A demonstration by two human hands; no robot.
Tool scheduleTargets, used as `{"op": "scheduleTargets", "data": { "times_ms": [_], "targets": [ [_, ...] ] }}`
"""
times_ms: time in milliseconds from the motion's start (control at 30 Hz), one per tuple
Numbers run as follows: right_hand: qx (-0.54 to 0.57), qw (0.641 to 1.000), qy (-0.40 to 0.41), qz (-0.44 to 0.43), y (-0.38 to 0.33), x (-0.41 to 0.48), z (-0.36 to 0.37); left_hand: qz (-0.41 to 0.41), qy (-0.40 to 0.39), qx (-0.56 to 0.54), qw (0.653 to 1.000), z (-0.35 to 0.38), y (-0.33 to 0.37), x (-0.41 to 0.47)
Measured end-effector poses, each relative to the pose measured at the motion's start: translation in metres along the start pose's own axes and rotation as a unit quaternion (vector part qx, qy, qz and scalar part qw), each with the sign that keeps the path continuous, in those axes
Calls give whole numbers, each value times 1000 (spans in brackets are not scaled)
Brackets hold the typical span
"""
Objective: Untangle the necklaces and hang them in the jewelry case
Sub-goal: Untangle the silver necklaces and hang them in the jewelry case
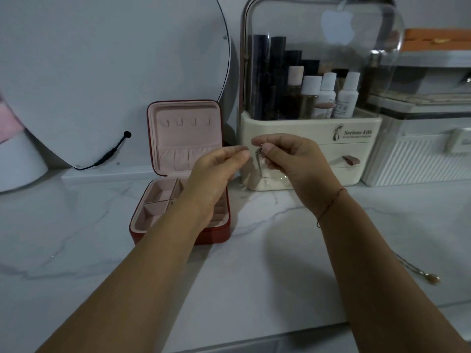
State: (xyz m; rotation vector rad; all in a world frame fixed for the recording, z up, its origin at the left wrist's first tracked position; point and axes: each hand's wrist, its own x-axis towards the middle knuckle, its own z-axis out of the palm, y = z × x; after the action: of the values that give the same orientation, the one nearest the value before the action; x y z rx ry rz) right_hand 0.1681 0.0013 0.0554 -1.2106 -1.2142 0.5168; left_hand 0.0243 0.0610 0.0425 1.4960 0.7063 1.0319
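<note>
Necklace hangs in the air between both hands, a silvery bit dangling just below the pinching thumb and forefinger of the right hand. The left hand is just beside it, thumb and forefinger pressed together as if pinching the fine chain, which is too thin to see there. Pulling the hands apart too hard could tighten a knot or snap the chain; a loose pinch could drop it onto the table. The open jewelry case, its hooks bare, stands left of the hands. A second necklace lies well to the right.
</note>
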Motion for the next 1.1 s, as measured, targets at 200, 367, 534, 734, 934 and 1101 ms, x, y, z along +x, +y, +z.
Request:
{"op": "scheduleTargets", "data": {
  "times_ms": [200, 367, 534, 734, 934, 1101],
  "targets": [
    [-21, 998, -48, -33, 0, 0, 2, 35, -27, -6, 999, 3, -1, -4],
    [-42, 998, -36, -13, 2, 1, 3, 31, 1, 16, 999, 1, -2, -2],
    [-65, 998, -22, 8, 4, 0, 4, 34, 25, 24, 999, 2, -6, 1],
    [-103, 994, -15, 28, 4, -1, 6, 44, 83, 47, 994, 0, -4, 1],
    [-35, 998, 23, 42, 0, 2, 2, -34, 138, -49, 989, -8, -1, 7],
    [78, 994, 51, 52, -1, 2, -1, -73, 118, -107, 985, -11, -1, 8]
  ]
}}
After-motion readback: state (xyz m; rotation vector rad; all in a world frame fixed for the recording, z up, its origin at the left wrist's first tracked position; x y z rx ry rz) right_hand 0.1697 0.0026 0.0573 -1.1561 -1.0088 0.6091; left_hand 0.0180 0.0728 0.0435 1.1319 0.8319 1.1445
